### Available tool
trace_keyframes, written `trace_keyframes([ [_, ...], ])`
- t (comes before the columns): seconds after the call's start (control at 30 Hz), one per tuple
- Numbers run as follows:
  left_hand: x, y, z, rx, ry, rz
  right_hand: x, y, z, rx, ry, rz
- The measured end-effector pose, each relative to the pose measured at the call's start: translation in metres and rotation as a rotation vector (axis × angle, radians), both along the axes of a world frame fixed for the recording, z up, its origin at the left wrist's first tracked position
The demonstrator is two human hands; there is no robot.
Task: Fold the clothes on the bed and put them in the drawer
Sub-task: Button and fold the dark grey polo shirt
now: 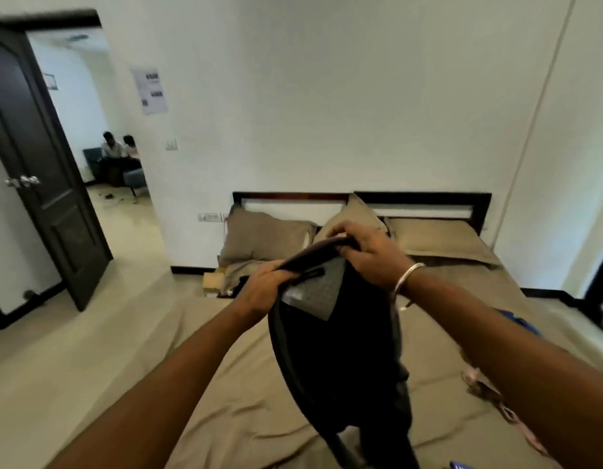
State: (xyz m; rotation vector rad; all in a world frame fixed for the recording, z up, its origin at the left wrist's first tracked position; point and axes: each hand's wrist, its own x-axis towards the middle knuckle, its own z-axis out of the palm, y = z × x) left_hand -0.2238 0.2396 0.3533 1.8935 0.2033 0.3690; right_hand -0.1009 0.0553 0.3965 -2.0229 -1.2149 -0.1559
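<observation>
A white-walled bedroom is opening onto a tiled hallway through a dark door (39, 157) standing ajar at left, and a wide bed (246, 384) under a taupe sheet is filling the foreground, three matching pillows (266, 236) leaning against its dark headboard (425, 198). Above the sheet a person is holding up a dark garment (340, 360), apparently trousers, by its waistband; the left hand (264, 291) is curling its fingers round the band at one side and the right hand (368, 255), a silver bangle (406, 277) circling its wrist, is gripping the band a little higher on the other. The cloth is hanging between the forearms, its lower end reaching the sheet near the bottom edge. A blue cloth (517, 321) and a pink patterned piece (496, 397) are lying on the bed at right, partly hidden behind the right forearm
</observation>
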Motion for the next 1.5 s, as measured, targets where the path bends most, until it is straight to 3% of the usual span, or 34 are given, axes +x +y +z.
trace_keyframes([
  [0.13,-0.02,0.024,0.053,-0.37,0.079,-0.233,-0.005,0.014,0.04,0.055,0.164,0.053],
  [0.23,-0.032,0.06,0.078,-0.48,0.055,-0.404,-0.009,0.035,0.049,0.197,0.249,0.0],
  [0.33,-0.036,0.106,0.089,-0.293,0.132,-0.572,-0.019,0.068,0.049,0.301,0.348,-0.006],
  [0.47,-0.041,0.155,0.083,0.095,0.201,-0.418,-0.038,0.106,0.05,0.329,0.337,0.026],
  [0.6,-0.051,0.191,0.076,0.187,0.11,-0.325,-0.045,0.125,0.054,0.09,0.321,0.053],
  [0.73,-0.063,0.203,0.08,0.267,0.031,-0.225,-0.045,0.128,0.049,0.052,0.655,0.309],
  [0.77,-0.07,0.207,0.083,0.246,0.038,-0.255,-0.046,0.129,0.048,0.001,0.634,0.323],
  [0.83,-0.082,0.219,0.088,0.128,0.082,-0.406,-0.049,0.13,0.046,-0.112,0.337,0.233],
  [0.87,-0.089,0.225,0.09,0.024,0.119,-0.49,-0.052,0.13,0.046,-0.118,0.17,0.145],
  [0.93,-0.099,0.237,0.093,-0.098,0.129,-0.559,-0.055,0.131,0.044,-0.015,0.026,0.022],
  [1.0,-0.1,0.248,0.092,-0.042,0.118,-0.525,-0.065,0.136,0.04,0.145,0.022,-0.032],
  [1.07,-0.098,0.253,0.089,0.131,0.096,-0.416,-0.071,0.142,0.035,0.257,0.029,-0.034],
  [1.17,-0.097,0.259,0.081,0.468,-0.009,-0.186,-0.079,0.151,0.032,0.294,-0.017,-0.094],
  [1.23,-0.099,0.257,0.075,0.577,-0.105,-0.027,-0.081,0.155,0.031,0.331,-0.039,-0.142],
  [1.3,-0.098,0.253,0.07,0.601,-0.172,0.061,-0.08,0.159,0.029,0.358,0.105,-0.149],
  [1.37,-0.095,0.248,0.066,0.573,-0.199,0.108,-0.081,0.162,0.028,0.38,0.413,-0.069],
  [1.43,-0.093,0.243,0.063,0.519,-0.223,0.127,-0.084,0.159,0.029,0.444,0.661,0.141],
  [1.5,-0.09,0.239,0.06,0.403,-0.229,0.059,-0.081,0.149,0.028,0.466,0.743,0.383],
])
